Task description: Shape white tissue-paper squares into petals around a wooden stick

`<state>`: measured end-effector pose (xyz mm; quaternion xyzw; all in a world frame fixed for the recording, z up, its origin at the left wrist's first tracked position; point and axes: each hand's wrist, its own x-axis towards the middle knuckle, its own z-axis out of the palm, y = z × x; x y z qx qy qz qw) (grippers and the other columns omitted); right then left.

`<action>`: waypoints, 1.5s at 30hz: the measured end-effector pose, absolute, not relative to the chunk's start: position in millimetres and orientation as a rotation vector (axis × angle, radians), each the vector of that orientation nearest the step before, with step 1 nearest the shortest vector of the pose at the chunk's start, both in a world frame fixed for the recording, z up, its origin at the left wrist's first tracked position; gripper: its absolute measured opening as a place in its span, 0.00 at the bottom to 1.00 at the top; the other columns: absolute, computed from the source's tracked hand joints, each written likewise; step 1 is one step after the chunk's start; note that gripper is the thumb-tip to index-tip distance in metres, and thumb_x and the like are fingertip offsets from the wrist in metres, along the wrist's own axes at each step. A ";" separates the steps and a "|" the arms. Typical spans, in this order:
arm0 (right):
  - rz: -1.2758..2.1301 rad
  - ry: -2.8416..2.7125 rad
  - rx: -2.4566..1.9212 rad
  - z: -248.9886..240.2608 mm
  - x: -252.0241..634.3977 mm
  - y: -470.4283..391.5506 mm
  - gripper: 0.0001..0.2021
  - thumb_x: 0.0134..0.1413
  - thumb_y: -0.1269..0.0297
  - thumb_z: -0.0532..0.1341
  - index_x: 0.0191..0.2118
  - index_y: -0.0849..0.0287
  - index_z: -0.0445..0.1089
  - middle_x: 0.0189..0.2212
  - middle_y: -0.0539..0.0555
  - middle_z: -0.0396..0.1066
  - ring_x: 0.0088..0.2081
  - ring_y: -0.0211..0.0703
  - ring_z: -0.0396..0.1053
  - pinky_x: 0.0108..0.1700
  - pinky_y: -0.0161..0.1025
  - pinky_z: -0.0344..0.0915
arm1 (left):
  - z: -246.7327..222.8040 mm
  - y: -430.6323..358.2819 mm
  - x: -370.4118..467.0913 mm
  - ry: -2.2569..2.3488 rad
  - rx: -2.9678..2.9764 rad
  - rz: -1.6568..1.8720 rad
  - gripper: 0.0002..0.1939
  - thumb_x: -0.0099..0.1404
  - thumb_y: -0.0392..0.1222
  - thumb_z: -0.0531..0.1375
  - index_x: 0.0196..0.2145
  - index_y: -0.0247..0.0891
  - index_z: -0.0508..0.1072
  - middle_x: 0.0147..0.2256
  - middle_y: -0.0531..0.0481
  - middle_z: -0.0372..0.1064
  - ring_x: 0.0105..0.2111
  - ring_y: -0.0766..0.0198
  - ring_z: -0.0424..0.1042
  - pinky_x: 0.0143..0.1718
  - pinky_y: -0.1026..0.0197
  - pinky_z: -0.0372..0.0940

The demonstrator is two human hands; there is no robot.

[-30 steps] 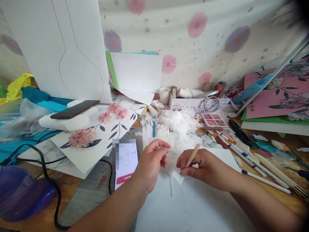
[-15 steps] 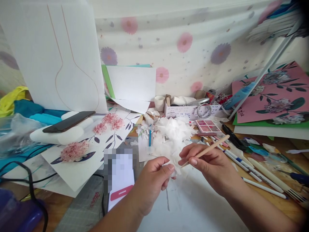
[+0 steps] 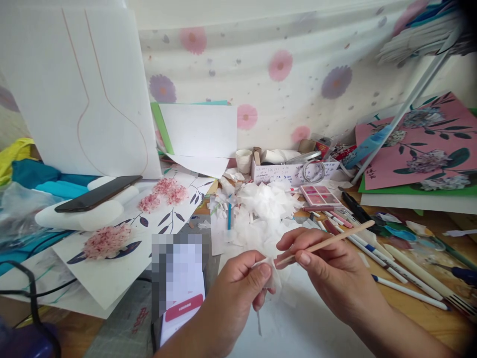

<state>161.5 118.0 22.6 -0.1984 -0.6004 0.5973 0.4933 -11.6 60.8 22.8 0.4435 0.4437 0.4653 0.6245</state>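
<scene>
My left hand [image 3: 246, 283] pinches a small piece of thin white tissue paper [image 3: 269, 275] between thumb and fingers. In my right hand [image 3: 328, 268] is a slim wooden stick [image 3: 335, 237], held like a pen, its lower end touching or very close to the paper's edge. Behind both hands lies a loose heap of white tissue paper pieces [image 3: 266, 199]. A white sheet [image 3: 298, 318] is on the table below my hands.
On the left are pink flower pictures [image 3: 106, 241], a dark phone [image 3: 99, 194] on a white support and a lit phone [image 3: 182, 298]. Pens [image 3: 395, 273] and a palette [image 3: 320, 196] lie right. A paper-cup stack [image 3: 244, 161] stands at the back.
The stick has tilted flatter, its upper end shifting right and down. My left hand has moved slightly down with the paper, and the view has shifted a little.
</scene>
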 end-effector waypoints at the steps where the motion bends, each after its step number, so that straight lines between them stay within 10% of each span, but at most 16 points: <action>1: 1.440 -1.467 -0.474 23.0 161.8 117.8 0.03 0.59 0.64 0.63 0.37 0.49 0.75 0.37 0.52 0.73 0.43 0.42 0.71 0.44 0.40 0.70 | 23.1 60.5 -11.9 1.012 1.036 1.061 0.17 0.67 0.51 0.57 0.27 0.36 0.64 0.26 0.53 0.63 0.22 0.71 0.56 0.25 0.63 0.50; 45: 1.214 -1.671 -0.473 35.5 163.3 112.9 0.07 0.62 0.65 0.60 0.40 0.44 0.74 0.35 0.47 0.74 0.42 0.36 0.72 0.44 0.31 0.70 | 17.8 57.4 -9.7 1.138 1.054 1.068 0.16 0.63 0.51 0.58 0.25 0.37 0.66 0.22 0.54 0.61 0.22 0.68 0.57 0.24 0.64 0.53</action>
